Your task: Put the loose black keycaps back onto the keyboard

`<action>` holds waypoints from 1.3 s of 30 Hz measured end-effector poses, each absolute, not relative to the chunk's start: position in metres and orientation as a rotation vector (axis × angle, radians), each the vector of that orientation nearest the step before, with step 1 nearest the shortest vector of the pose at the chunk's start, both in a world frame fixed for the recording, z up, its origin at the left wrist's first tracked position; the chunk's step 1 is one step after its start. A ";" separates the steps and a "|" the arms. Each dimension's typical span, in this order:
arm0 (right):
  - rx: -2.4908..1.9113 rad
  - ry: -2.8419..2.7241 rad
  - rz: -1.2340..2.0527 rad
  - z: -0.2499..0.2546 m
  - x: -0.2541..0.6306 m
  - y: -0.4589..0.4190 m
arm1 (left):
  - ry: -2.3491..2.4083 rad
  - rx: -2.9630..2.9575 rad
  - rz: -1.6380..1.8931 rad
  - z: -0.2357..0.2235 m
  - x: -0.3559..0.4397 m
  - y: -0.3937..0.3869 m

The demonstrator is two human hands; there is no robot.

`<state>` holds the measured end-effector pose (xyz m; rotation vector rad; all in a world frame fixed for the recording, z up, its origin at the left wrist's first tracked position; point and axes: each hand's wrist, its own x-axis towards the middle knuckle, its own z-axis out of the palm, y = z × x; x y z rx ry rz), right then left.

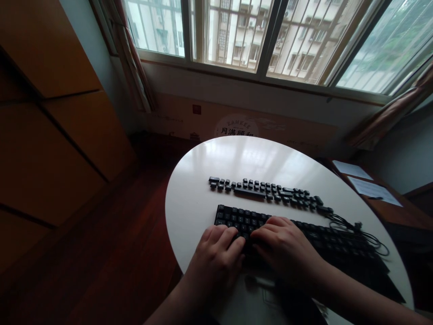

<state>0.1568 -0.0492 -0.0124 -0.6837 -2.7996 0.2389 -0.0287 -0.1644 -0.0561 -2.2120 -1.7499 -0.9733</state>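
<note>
A black keyboard [237, 215] lies at a slant on the white round table [189, 180], in the head view. My left hand [218, 248] is closed over its front left part, fingers bent onto the keys and the thumb out of sight. Close beside it, my right hand [287, 243] has its fingers pressed together low over the middle keys. Whatever those fingertips pinch, if anything, is hidden beneath them. Behind the keyboard, loose black keycaps [257, 184] stand in uneven rows, with a long spacebar keycap [249, 193] among them.
A coiled black cable [363, 232] lies at the keyboard's right end. Below the hands, a dark blurred object [260, 282] rests near the table's front. Paper sheets [375, 189] and a pen lie on a brown surface to the right. Beyond are windows and a wooden cabinet [67, 144].
</note>
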 end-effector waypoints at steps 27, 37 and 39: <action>-0.594 -2.784 0.277 -0.015 0.151 -0.044 | -1.745 -2.222 -0.962 -0.061 -0.030 -0.166; -0.590 -2.613 0.318 -0.030 0.158 -0.046 | -1.685 -2.227 -1.027 -0.061 -0.030 -0.164; -0.607 -2.556 0.318 -0.037 0.162 -0.045 | -1.665 -2.226 -1.028 -0.061 -0.031 -0.163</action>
